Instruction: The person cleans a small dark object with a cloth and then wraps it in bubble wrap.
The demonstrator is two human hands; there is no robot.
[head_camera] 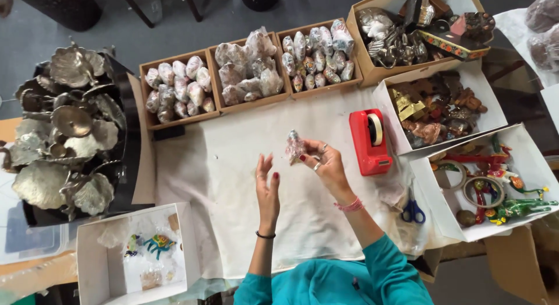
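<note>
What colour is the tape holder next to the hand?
The tape holder is bright red, with a roll of pale tape in it. The head view shows it well.

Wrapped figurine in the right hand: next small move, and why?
Probably bring the open left hand up to steady the wrapped figurine. The right hand pinches it by the fingertips alone above the white cloth, and the left hovers just beside it, holding nothing. Reaching for the red tape dispenser seems likely only after that.
</note>
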